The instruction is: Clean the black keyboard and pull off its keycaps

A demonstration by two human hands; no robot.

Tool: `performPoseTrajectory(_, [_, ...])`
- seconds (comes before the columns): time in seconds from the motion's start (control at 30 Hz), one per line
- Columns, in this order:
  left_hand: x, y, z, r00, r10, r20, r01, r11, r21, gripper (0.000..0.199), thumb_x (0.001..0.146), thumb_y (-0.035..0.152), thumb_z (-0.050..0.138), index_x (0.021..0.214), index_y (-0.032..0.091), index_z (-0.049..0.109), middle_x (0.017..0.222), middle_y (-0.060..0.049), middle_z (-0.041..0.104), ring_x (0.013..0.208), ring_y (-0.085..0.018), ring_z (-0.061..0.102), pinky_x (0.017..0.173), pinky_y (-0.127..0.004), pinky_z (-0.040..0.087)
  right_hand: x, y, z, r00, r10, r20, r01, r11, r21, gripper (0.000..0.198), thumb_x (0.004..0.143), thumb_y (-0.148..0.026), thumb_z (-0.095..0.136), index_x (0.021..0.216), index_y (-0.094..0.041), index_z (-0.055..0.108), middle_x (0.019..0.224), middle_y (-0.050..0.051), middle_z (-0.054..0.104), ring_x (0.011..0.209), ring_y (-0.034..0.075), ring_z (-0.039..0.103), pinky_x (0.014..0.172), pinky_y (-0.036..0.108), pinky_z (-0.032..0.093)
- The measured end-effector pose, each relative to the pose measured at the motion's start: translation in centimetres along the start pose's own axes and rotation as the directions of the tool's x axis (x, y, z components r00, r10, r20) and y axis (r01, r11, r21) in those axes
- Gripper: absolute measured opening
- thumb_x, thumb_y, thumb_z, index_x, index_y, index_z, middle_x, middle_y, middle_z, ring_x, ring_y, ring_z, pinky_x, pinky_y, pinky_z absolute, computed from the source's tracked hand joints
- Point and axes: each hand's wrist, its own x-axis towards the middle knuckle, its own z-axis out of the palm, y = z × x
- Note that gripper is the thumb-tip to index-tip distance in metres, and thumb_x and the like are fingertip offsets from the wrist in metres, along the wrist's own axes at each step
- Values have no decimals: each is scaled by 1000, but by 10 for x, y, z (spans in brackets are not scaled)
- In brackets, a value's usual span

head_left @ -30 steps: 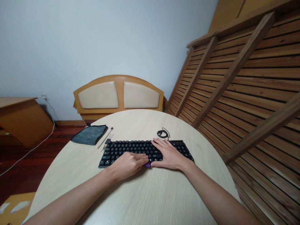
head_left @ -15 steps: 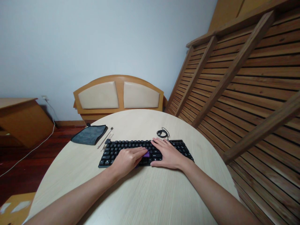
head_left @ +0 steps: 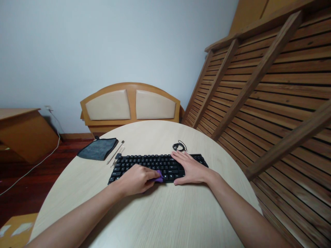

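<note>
A black keyboard (head_left: 151,162) lies flat across the round table, its keys facing up. My left hand (head_left: 138,179) is closed on a small purple cloth (head_left: 159,177) and presses it to the front edge of the keyboard, near the middle of the bottom row. Part of the cloth is hidden under the fingers. My right hand (head_left: 190,167) rests with fingers spread over the right part of the keyboard, covering some keys. Behind that hand a coiled black cable (head_left: 179,146) lies on the table.
A grey-blue cloth pouch (head_left: 98,149) lies at the table's left, beside a thin metal stick (head_left: 115,152) and a small black-ended tool (head_left: 118,156). Beyond the pale round table (head_left: 155,217) stand a headboard (head_left: 133,103) and a slatted wooden frame (head_left: 271,86) on the right.
My left hand has moved the purple cloth slightly toward me, down to the keyboard's front edge. My right hand has shifted a little to the right and still lies spread on the keys.
</note>
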Motion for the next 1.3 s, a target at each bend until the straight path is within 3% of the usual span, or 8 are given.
performPoseTrajectory(0.13, [2,-12,7,935,-272,-228,283,959,16,34,90,15,48,119,17,67,106,-7,76,87,-22,75,77,-35,62,0,3,1,1000,-8,14,8,1000,1,120,64,-74,71,156,-20,16,163,11,12,149,35,8,121,53,5])
performPoseTrajectory(0.2, [4,-16,12,901,-330,-283,347,938,9,35,91,15,49,121,17,66,108,-8,75,90,-23,74,79,-38,62,0,3,2,1000,-11,13,11,1000,2,120,64,-72,72,156,-20,16,163,10,12,149,35,8,121,54,5])
performPoseTrajectory(0.4, [8,-9,21,993,-99,-57,101,994,32,39,90,7,47,123,17,65,122,-6,69,112,-23,66,93,-39,58,1,3,2,1000,-12,1,12,1000,-2,118,64,-70,73,156,-20,18,162,11,15,149,34,9,121,53,6])
performPoseTrajectory(0.77, [5,-2,-5,996,48,81,-42,996,-78,34,86,13,55,117,21,69,109,-5,75,91,-19,74,78,-27,59,0,-2,2,999,-37,-33,37,999,-3,114,65,-69,73,155,-19,24,160,12,24,147,35,19,121,53,10])
performPoseTrajectory(0.9, [2,-9,-13,989,-149,5,149,986,-77,34,89,16,52,116,24,70,103,-1,77,86,-19,74,77,-29,58,3,-8,5,998,-57,-39,57,998,2,115,65,-69,73,155,-20,23,160,12,23,147,35,20,121,53,9])
performPoseTrajectory(1.0, [0,-19,-10,928,-340,-149,343,939,-10,35,90,18,50,119,22,69,106,-3,76,87,-21,74,76,-31,59,4,-13,6,997,-64,-37,64,998,-3,115,66,-71,71,156,-18,21,161,13,22,147,34,19,121,52,9])
performPoseTrajectory(1.1, [-1,-27,-2,867,-419,-268,449,892,57,36,90,17,51,121,24,68,108,-4,75,88,-22,75,77,-32,60,5,-17,5,997,-69,-36,69,998,-3,116,66,-73,69,156,-18,20,161,13,21,147,34,19,121,52,8])
performPoseTrajectory(1.3, [6,-21,14,876,-467,-121,481,865,145,31,93,19,54,119,26,69,110,-5,74,91,-27,74,77,-37,60,5,-20,3,998,-61,-34,60,998,-10,119,65,-76,68,155,-15,21,160,14,23,147,34,20,121,50,12])
